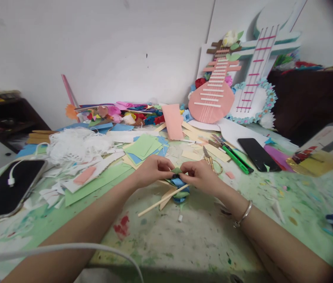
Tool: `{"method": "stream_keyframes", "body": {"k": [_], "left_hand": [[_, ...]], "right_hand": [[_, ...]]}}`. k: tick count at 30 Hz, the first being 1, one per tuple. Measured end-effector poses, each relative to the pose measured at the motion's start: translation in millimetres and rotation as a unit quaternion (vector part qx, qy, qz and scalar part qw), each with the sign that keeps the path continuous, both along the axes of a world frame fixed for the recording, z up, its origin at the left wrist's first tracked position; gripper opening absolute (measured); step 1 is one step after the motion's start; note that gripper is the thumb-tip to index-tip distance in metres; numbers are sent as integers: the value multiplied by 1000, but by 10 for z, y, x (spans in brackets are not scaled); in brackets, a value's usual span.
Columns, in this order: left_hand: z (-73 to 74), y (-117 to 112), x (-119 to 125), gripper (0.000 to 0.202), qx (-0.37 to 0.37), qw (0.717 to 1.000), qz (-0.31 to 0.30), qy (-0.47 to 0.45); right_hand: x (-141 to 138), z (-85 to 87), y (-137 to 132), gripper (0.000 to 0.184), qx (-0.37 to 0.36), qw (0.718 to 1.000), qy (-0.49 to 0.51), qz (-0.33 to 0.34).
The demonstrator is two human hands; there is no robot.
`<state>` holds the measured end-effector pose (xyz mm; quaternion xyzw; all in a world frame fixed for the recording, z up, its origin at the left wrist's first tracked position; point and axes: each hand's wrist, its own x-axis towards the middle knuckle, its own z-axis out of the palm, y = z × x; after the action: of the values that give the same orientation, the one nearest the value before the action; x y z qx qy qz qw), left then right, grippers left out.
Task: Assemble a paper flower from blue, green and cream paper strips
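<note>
My left hand [154,171] and my right hand [199,177] meet above the middle of the table, fingers pinched. Between their fingertips is the top of a small blue and green paper craft [181,194], where a green paper tip [177,170] and something dark show. My fingers hide part of it. A thin wooden stick [154,206] crosses in front of the craft at a slant. Behind that stick lies a flat tan piece [166,198]. Below the craft, a small white piece [180,218] is near the tabletop.
Gold-handled scissors [212,162], a green utility knife [237,159] and a black phone [258,154] lie right. Green paper sheets [143,147], white string [78,143] and a tablet-like device [10,188] lie left. A white cable [66,247] crosses the foreground. Paper instruments [212,98] stand behind.
</note>
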<state>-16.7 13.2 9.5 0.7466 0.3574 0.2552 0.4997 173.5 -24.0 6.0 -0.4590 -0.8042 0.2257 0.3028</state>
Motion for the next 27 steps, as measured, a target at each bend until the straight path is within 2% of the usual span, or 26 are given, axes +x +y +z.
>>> {"method": "stream_keyframes", "body": {"k": [7, 15, 21, 24, 26, 27], "left_hand": [[32, -60, 9, 10, 75, 997, -3, 22], [53, -64, 20, 20, -34, 998, -36, -41], [11, -33, 14, 15, -42, 998, -16, -54], [-42, 21, 18, 15, -53, 996, 11, -64], [-72, 52, 16, 15, -60, 996, 28, -58], [-83, 62, 14, 14, -61, 996, 34, -51]], "right_hand": [[-52, -24, -36, 20, 60, 997, -29, -33], [2, 24, -43, 18, 79, 994, -66, 22], [22, 41, -51, 22, 128, 983, -131, 27], [62, 56, -39, 15, 129, 990, -60, -15], [105, 101, -48, 14, 94, 993, 56, -47], [125, 138, -68, 14, 56, 989, 129, -42]]}}
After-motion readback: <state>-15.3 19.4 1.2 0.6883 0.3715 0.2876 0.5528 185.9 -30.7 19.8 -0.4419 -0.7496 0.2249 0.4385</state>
